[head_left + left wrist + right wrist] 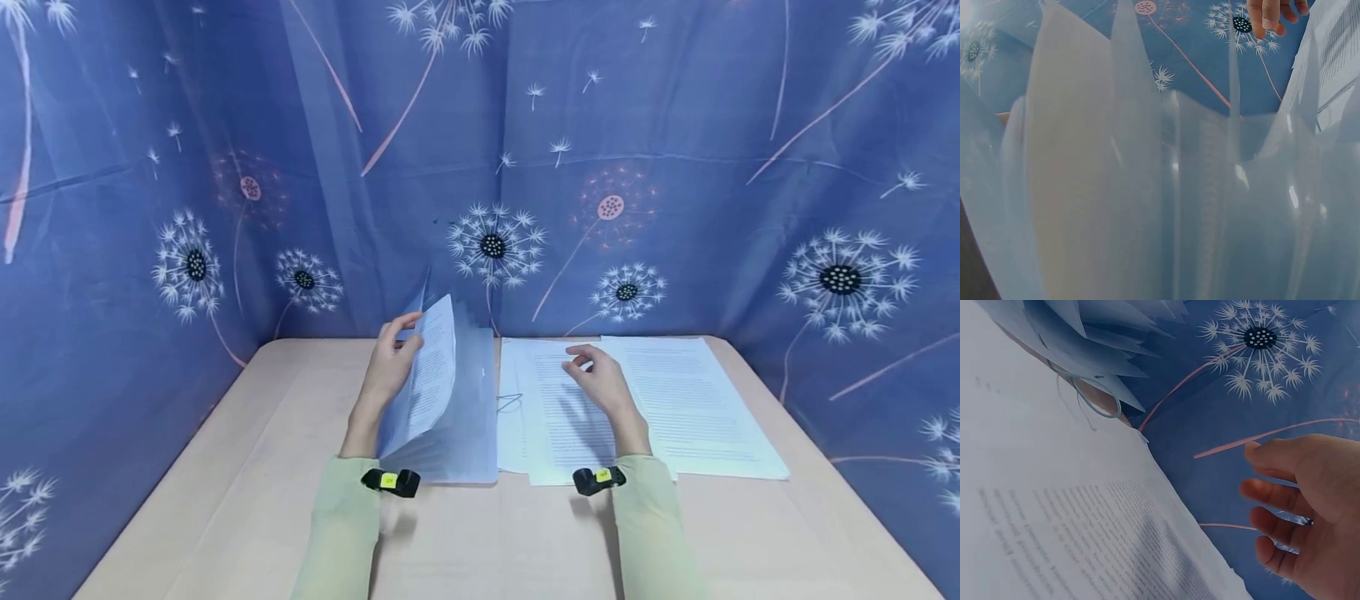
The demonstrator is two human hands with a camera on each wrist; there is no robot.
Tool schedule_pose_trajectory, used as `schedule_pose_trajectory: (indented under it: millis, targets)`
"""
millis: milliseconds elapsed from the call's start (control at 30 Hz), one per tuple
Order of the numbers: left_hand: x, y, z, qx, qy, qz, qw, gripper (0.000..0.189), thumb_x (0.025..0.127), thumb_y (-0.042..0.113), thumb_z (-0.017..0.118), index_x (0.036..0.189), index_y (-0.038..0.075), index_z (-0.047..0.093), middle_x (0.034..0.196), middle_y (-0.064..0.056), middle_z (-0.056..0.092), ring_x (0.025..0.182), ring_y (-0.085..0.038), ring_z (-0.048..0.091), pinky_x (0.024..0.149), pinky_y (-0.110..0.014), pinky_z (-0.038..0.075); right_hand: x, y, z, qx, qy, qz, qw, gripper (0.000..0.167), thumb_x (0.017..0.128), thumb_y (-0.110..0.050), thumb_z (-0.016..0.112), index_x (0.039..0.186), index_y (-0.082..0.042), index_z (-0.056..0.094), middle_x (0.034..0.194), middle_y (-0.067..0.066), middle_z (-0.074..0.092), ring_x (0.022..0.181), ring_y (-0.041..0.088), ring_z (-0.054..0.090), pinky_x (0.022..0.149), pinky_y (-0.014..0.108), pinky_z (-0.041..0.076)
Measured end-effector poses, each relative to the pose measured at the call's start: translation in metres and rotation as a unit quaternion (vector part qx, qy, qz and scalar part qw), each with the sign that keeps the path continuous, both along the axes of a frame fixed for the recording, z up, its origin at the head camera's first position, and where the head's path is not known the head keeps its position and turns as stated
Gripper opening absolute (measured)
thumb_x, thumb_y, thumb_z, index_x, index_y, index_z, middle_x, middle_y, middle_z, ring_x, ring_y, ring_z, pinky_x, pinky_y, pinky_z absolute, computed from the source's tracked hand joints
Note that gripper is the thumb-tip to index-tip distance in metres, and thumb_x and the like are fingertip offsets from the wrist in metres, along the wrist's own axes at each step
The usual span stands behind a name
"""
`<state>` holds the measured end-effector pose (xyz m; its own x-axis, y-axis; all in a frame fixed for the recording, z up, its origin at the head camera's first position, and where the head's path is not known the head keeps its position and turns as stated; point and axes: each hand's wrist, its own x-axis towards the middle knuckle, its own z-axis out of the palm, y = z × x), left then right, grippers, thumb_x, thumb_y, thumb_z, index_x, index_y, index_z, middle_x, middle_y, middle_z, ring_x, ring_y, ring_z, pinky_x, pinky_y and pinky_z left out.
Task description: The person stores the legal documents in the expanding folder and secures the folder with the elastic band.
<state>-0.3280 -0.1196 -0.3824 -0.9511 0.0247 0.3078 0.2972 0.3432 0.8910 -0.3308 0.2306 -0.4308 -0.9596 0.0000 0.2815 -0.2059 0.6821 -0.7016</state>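
Observation:
A clear-sleeved display book (476,417) lies upright-page open left of centre, its plastic sleeves (1204,187) fanned out in the left wrist view. My left hand (388,362) pinches the raised leaves near their upper left edge, a printed sheet (435,362) showing among them. Over the loose printed pages (562,433) hovers my right hand (600,383), its fingers loosely curled with nothing in them. That same right hand (1310,512) appears above the paper's edge in the right wrist view. A thin elastic loop (1094,400) sticks out from the book's right side.
Another stack of printed sheets (697,408) overlaps the pages on the right. Everything lies on a pale table (247,467). A blue dandelion-print curtain (465,150) rises directly behind the table's back edge and along both sides.

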Motion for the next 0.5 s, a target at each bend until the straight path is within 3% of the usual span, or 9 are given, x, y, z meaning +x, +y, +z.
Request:
schedule_pose_trajectory:
  millis: [267, 500]
  targets:
    - [-0.0004, -0.0025, 0.0013, 0.000, 0.005, -0.004, 1.0000, 0.049, 0.096, 0.024, 0.048, 0.145, 0.019, 0.050, 0.140, -0.010, 0.044, 0.121, -0.033, 0.050, 0.102, -0.051, 0.042, -0.0018, -0.0077, -0.0052, -0.062, -0.015, -0.018, 0.9978, 0.041, 0.099, -0.027, 0.059, 0.133, -0.005, 0.060, 0.108, 0.017, 0.066, 0.090, 0.027, 0.061, 0.071, 0.032, 0.048]
    - [-0.0016, -0.0045, 0.0010, -0.004, 0.004, -0.003, 1.0000, 0.050, 0.096, 0.026, 0.048, 0.145, 0.019, 0.049, 0.140, -0.010, 0.044, 0.121, -0.032, 0.050, 0.104, -0.050, 0.042, -0.0063, -0.0020, -0.0061, -0.053, -0.027, -0.024, 0.9979, 0.041, 0.100, -0.028, 0.058, 0.133, -0.005, 0.060, 0.110, 0.019, 0.065, 0.095, 0.033, 0.062, 0.072, 0.031, 0.047]
